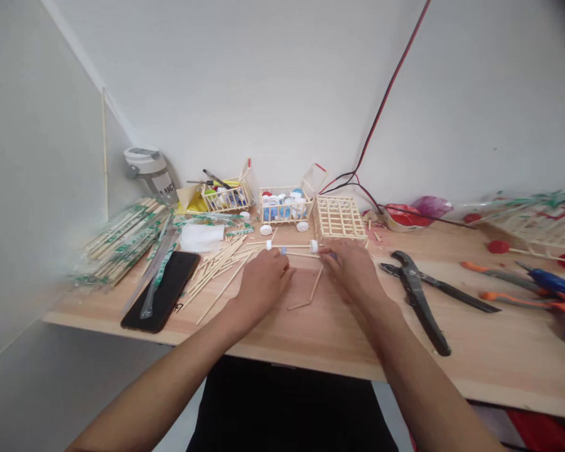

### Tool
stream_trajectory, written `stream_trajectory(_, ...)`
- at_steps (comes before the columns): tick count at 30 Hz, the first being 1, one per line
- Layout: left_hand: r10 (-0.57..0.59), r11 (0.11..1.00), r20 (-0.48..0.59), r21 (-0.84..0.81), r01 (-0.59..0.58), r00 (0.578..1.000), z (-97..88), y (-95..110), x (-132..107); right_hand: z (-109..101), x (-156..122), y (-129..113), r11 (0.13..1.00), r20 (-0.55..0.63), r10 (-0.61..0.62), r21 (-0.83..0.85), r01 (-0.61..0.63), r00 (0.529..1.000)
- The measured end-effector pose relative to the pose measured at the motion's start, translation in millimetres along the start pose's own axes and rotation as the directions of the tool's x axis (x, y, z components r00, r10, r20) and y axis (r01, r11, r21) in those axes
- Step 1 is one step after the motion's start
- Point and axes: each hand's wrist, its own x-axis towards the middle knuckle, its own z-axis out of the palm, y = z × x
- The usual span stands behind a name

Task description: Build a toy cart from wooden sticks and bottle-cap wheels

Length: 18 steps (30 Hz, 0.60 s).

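My left hand (262, 279) and my right hand (353, 270) rest knuckles-up on the wooden table (311, 333), fingers curled. Between them they pinch a thin wooden stick (304, 254) with a small blue piece at its left end. Just beyond lies another stick axle carrying white bottle caps (313, 245). A bent pair of loose sticks (311, 295) lies between my wrists. Behind my right hand stands an open stick-lattice basket (339, 217).
Loose sticks (219, 263) and wrapped chopstick bundles (122, 242) lie at left, beside a black phone (162, 290). Two small stick carts (282, 206) with caps stand by the wall. Black pliers (419, 295), orange-handled tools (503, 276) and a blue glue gun (558, 289) lie at right.
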Motion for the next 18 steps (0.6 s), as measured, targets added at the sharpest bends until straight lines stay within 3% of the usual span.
stream_trajectory(3,-0.018,0.998,0.062,0.061,0.014,0.998,1.3,4.5,-7.4,4.0,0.0,1.0,0.999,0.028,-0.006,-0.034,0.007,1.000)
stream_trajectory(7,-0.012,0.993,0.051,0.117,0.006,0.999,4.7,7.2,-11.0,7.5,-0.5,2.2,0.999,0.056,-0.025,-0.045,0.027,0.998)
stream_trajectory(10,-0.028,0.994,0.032,0.111,0.024,0.999,-0.1,3.3,-8.5,4.6,-0.2,2.2,0.998,0.051,-0.054,0.036,0.052,0.997)
stream_trajectory(14,-0.073,0.994,-0.069,0.082,0.079,0.995,-14.3,-12.7,1.3,-9.0,1.3,0.8,0.986,-0.081,-0.015,0.166,0.028,0.997)
stream_trajectory(18,-0.010,0.994,-0.154,0.106,0.027,0.988,-19.0,-27.5,16.1,-23.2,2.4,3.0,0.988,-0.243,0.056,0.152,-0.019,0.968)
